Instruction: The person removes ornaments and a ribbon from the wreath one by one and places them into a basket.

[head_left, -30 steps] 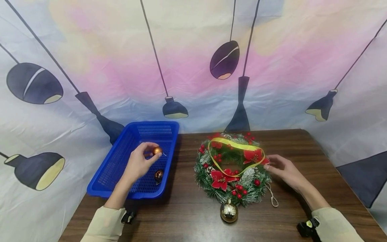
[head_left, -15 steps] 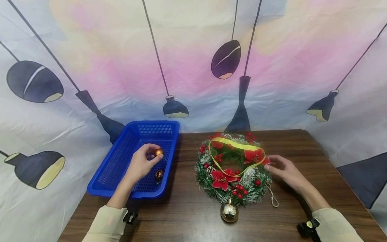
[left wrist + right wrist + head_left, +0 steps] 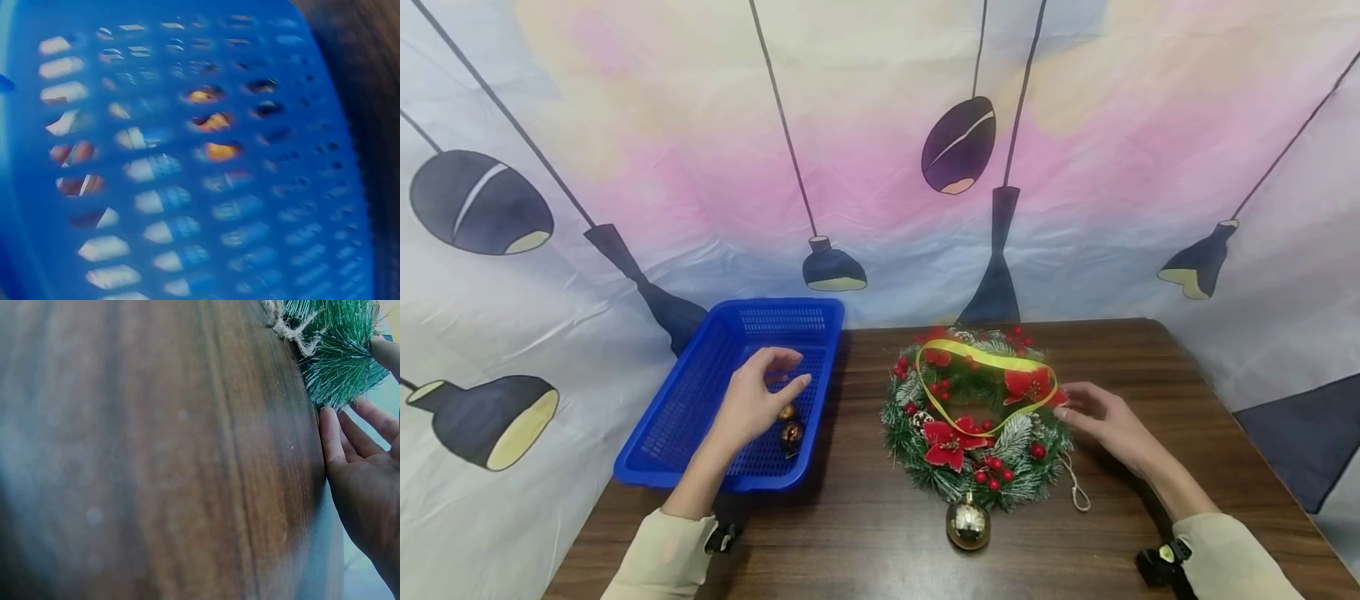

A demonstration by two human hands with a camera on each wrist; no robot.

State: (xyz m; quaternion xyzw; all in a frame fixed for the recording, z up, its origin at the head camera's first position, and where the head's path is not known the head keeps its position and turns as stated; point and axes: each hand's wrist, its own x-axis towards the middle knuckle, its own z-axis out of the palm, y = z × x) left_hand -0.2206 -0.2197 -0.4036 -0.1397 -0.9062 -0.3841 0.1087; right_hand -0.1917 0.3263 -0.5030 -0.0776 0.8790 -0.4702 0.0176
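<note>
My left hand (image 3: 775, 377) hovers over the blue mesh basket (image 3: 700, 479) with its fingers loosely spread and nothing in them. Two small copper baubles (image 3: 790, 425) lie in the basket just below it; the left wrist view shows only blurred blue basket mesh (image 3: 250, 219) with orange glints (image 3: 215, 122) behind. My right hand (image 3: 1075, 408) touches the right edge of a green wreath (image 3: 977, 417) with red flowers and berries, fingers nearly straight. In the right wrist view the right hand's fingers (image 3: 356, 444) rest against the wreath's needles (image 3: 340, 369).
A yellow ribbon (image 3: 992, 362) lies looped over the wreath. A larger gold bauble (image 3: 967, 522) sits at its near edge, a twine loop (image 3: 1075, 492) at its right. All rest on a dark wooden table (image 3: 865, 533) before a printed cloth backdrop.
My left hand has let go of the copper bauble it held above the basket; the bauble now lies beside the other one. The right hand has stayed on the wreath.
</note>
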